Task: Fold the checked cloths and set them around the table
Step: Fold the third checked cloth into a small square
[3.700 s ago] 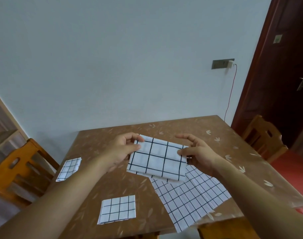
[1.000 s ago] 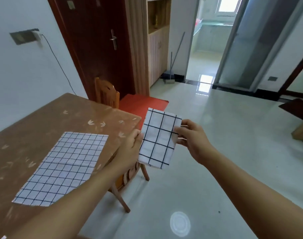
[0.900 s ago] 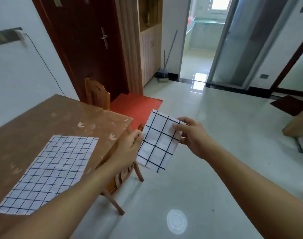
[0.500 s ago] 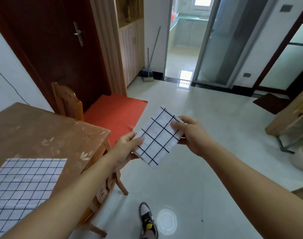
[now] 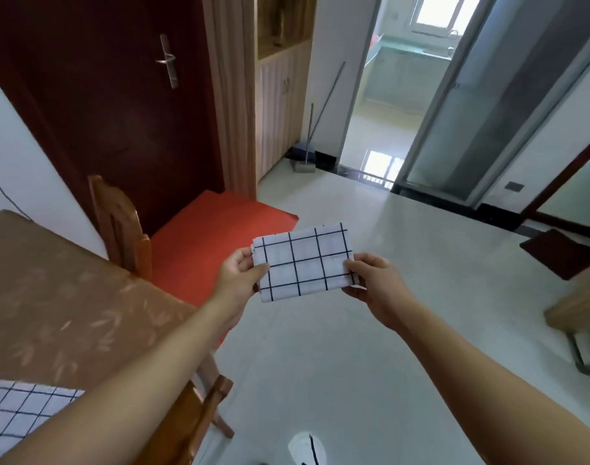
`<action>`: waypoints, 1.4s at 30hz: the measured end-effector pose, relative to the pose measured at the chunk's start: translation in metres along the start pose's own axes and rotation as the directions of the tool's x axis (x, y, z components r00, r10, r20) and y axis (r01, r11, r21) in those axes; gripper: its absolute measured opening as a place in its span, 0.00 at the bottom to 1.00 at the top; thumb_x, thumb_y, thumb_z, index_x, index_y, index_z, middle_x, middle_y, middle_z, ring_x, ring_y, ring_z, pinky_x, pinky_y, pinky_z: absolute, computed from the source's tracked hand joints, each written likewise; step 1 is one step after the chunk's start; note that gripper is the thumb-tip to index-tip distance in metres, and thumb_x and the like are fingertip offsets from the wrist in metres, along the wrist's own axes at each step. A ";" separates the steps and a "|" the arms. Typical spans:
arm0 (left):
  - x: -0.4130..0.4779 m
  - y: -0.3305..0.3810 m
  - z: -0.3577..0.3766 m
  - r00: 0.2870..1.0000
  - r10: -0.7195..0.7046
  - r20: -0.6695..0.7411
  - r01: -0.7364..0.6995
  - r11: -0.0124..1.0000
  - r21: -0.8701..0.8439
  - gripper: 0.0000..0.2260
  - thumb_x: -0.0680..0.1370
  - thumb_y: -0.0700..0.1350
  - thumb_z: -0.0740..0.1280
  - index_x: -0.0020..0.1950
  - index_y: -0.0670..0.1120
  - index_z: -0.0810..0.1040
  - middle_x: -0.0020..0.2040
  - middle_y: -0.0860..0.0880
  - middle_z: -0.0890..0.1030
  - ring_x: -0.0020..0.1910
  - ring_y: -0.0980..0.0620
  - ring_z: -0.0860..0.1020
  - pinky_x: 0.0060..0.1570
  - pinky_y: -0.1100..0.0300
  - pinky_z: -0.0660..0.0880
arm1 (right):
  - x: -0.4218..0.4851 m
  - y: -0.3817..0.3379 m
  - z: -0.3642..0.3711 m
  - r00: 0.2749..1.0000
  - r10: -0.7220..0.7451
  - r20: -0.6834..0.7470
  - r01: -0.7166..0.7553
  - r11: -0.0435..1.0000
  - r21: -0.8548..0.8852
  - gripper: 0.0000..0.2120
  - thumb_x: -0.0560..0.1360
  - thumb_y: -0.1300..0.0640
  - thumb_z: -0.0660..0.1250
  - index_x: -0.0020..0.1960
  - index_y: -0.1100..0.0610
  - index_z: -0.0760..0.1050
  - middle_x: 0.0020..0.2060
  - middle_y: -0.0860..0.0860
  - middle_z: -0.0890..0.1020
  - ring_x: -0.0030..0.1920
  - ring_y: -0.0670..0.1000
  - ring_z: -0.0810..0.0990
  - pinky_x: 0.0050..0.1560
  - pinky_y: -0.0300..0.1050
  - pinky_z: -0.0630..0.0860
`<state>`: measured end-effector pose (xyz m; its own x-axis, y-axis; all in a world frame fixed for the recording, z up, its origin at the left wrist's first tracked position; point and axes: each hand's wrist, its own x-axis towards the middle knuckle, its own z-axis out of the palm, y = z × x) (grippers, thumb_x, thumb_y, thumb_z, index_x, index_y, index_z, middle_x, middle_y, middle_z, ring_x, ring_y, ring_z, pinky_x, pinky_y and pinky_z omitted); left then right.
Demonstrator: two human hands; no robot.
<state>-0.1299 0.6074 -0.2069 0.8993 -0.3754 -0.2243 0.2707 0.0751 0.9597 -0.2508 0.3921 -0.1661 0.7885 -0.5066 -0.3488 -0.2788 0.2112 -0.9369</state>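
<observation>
Since half a second ago the folded cloth (image 5: pixel 303 261) has swung from a slant to lie level between my hands, long edge across, and the bench (image 5: pixel 52 297) has slid further off to my left. Left hand (image 5: pixel 241 276) pinches one short end and right hand (image 5: pixel 374 280) the other, fingers (image 5: pixel 357 265) under and thumbs on top, so the cloth hangs in the air over the floor (image 5: pixel 320 364), well clear of the bench's corner. To do this well I should keep both pinches even so the layers don't slip apart, and carry it flat rather than let the middle sag. I judge the free place is on the side by the chair (image 5: pixel 119 226); I'd lay it square to that edge and let go with both hands together. A spread cloth (image 5: pixel 15 414) on the near bench is not yet folded.
</observation>
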 end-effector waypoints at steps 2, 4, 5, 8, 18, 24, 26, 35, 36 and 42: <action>0.021 0.003 -0.008 0.998 0.038 -0.043 -0.037 0.999 0.027 0.10 0.79 0.29 0.65 0.55 0.43 0.76 0.45 0.51 0.85 0.37 0.59 0.83 0.33 0.67 0.76 | 0.029 -0.004 0.013 0.999 0.005 0.043 -0.003 0.999 -0.043 0.08 0.81 0.59 0.68 0.44 0.56 0.80 0.37 0.50 0.82 0.39 0.49 0.81 0.45 0.48 0.81; 0.041 0.004 -0.020 0.994 0.051 -0.100 -0.047 0.998 0.038 0.10 0.79 0.30 0.66 0.55 0.43 0.77 0.46 0.51 0.85 0.39 0.58 0.83 0.35 0.67 0.77 | 0.058 -0.007 0.027 0.997 0.019 0.076 -0.013 0.997 -0.073 0.09 0.81 0.58 0.68 0.42 0.56 0.80 0.35 0.49 0.80 0.38 0.49 0.79 0.45 0.48 0.81; 0.051 0.004 -0.025 0.989 0.054 -0.134 -0.049 0.998 0.042 0.10 0.79 0.30 0.66 0.54 0.44 0.77 0.46 0.51 0.86 0.41 0.57 0.84 0.38 0.65 0.78 | 0.072 -0.008 0.034 0.995 0.023 0.098 -0.014 0.996 -0.089 0.09 0.81 0.59 0.68 0.42 0.56 0.79 0.33 0.48 0.79 0.37 0.49 0.79 0.45 0.47 0.81; 0.083 0.002 -0.041 0.975 0.042 -0.217 -0.035 0.999 0.036 0.09 0.79 0.32 0.67 0.55 0.44 0.78 0.47 0.51 0.86 0.46 0.51 0.83 0.49 0.53 0.79 | 0.114 -0.009 0.052 0.982 0.042 0.185 -0.017 0.990 -0.138 0.09 0.81 0.61 0.68 0.41 0.57 0.78 0.31 0.48 0.78 0.36 0.48 0.78 0.45 0.46 0.80; 0.203 0.004 -0.053 0.875 -0.006 -0.484 -0.028 0.998 -0.063 0.08 0.79 0.35 0.69 0.56 0.46 0.79 0.50 0.49 0.87 0.55 0.42 0.84 0.58 0.43 0.80 | 0.303 -0.045 0.103 0.856 0.136 0.499 -0.017 0.972 -0.235 0.04 0.80 0.63 0.68 0.46 0.58 0.76 0.42 0.56 0.83 0.42 0.53 0.81 0.41 0.43 0.79; 0.253 0.005 -0.045 0.775 -0.039 -0.631 -0.029 0.995 -0.098 0.10 0.78 0.39 0.72 0.58 0.48 0.80 0.51 0.48 0.87 0.54 0.45 0.85 0.60 0.41 0.79 | 0.398 -0.077 0.131 0.767 0.190 0.613 0.061 0.929 -0.364 0.07 0.79 0.64 0.70 0.42 0.60 0.79 0.40 0.59 0.82 0.40 0.55 0.79 0.41 0.45 0.77; 0.259 0.006 -0.049 0.739 -0.039 -0.672 -0.033 0.995 -0.093 0.10 0.78 0.41 0.72 0.58 0.49 0.80 0.51 0.49 0.87 0.55 0.45 0.84 0.58 0.44 0.80 | 0.419 -0.083 0.150 0.737 0.195 0.648 0.121 0.904 -0.409 0.09 0.77 0.64 0.71 0.39 0.58 0.79 0.36 0.58 0.78 0.35 0.53 0.75 0.35 0.43 0.74; 0.275 0.014 -0.128 0.505 -0.077 -0.860 -0.165 0.969 -0.184 0.09 0.79 0.40 0.71 0.59 0.48 0.79 0.51 0.48 0.85 0.49 0.50 0.83 0.45 0.56 0.78 | 0.466 -0.089 0.301 0.517 0.273 0.811 0.187 0.889 -0.418 0.05 0.78 0.66 0.70 0.52 0.59 0.81 0.38 0.54 0.84 0.35 0.50 0.79 0.36 0.40 0.78; 0.275 0.014 -0.140 0.491 -0.084 -0.867 -0.189 0.961 -0.200 0.10 0.79 0.40 0.71 0.61 0.45 0.79 0.52 0.45 0.84 0.50 0.46 0.82 0.48 0.51 0.77 | 0.466 -0.089 0.322 0.495 0.280 0.823 0.199 0.885 -0.421 0.05 0.78 0.66 0.70 0.52 0.59 0.81 0.39 0.54 0.83 0.36 0.50 0.79 0.36 0.40 0.78; 0.280 0.016 -0.227 0.384 -0.131 -0.914 -0.267 0.932 -0.246 0.10 0.79 0.39 0.71 0.59 0.39 0.77 0.51 0.37 0.83 0.49 0.41 0.81 0.44 0.52 0.78 | 0.469 -0.087 0.457 0.385 0.323 0.864 0.341 0.820 -0.459 0.05 0.77 0.65 0.71 0.46 0.57 0.82 0.38 0.55 0.83 0.37 0.52 0.80 0.44 0.50 0.79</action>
<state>0.2041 0.7137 -0.2922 0.6234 0.6907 -0.3664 0.0963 0.3972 0.9126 0.3937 0.5185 -0.2365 0.6873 0.5958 -0.4155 -0.2114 -0.3832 -0.8992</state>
